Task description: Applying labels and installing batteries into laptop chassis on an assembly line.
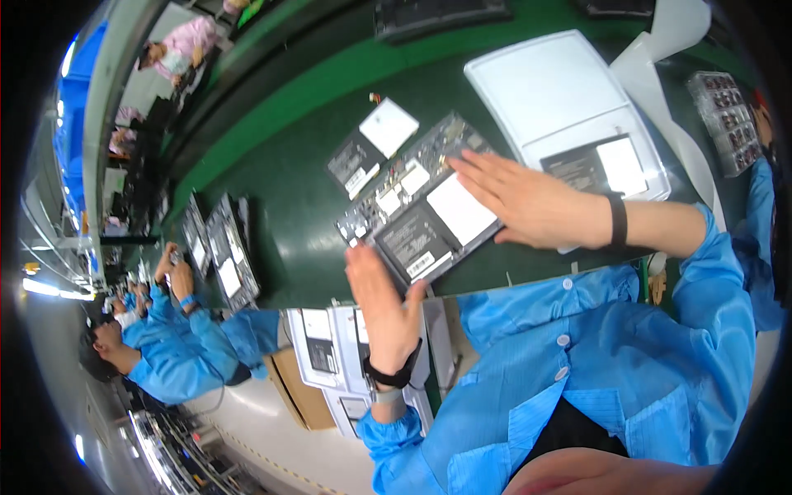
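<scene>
An opened laptop base (410, 188) lies on the green bench in front of me, its circuit board along the far side. A flat battery (417, 241), part black and part white, sits in its near side. My left hand (381, 305) is at the base's left near corner, fingers stretched out and thumb apart. Across the right end lies my right hand (528, 200), flat, its fingertips over the board and the battery's white part. Both hands hold nothing. A loose battery (356, 162), black with a white half, rests just beyond the base.
A white tray (544, 91) with another battery (596, 167) stands at the right. Farther right are a white sheet strip (660, 107) and a clear compartment tray (726, 124). More laptop bases (224, 247) lie at left, near a co-worker (177, 346) in blue. Several white trays (334, 363) stand below the bench edge.
</scene>
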Tool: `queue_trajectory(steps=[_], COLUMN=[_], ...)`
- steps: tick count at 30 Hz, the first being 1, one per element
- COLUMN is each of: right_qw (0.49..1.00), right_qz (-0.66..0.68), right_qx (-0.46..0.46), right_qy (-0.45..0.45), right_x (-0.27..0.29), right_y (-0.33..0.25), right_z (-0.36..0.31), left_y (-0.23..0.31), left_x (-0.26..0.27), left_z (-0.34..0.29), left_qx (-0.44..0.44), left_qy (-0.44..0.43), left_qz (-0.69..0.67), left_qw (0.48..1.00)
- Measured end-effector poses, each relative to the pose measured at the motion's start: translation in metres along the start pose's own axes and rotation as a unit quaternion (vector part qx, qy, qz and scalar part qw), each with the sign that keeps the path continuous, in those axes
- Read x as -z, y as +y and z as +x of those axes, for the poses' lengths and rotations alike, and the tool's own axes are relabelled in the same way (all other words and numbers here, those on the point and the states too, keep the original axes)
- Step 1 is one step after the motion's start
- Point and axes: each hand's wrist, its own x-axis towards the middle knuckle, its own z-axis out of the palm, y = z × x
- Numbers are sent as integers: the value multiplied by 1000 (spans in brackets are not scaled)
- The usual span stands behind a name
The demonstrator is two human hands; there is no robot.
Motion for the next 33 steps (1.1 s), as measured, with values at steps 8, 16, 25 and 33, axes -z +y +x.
queue_trajectory(steps=[8, 16, 25, 33], right_qw=[974, 876, 831, 829], right_qz=[194, 191, 118, 87], right_qx=[-85, -259, -375, -401], right_qy=[86, 359, 394, 380], right_x=[52, 12, -11, -14], right_y=[-16, -12, -4, -5], right_z=[-74, -148, -161, -172], left_y=[-35, -6, -210, -415], left_x=[-38, 12, 130, 74], left_z=[-4, 28, 297, 468], left_qx=[142, 214, 141, 239], left_qy=[160, 204, 74, 135], left_qz=[-247, -625, -595, -390], left_qw=[945, 722, 788, 879])
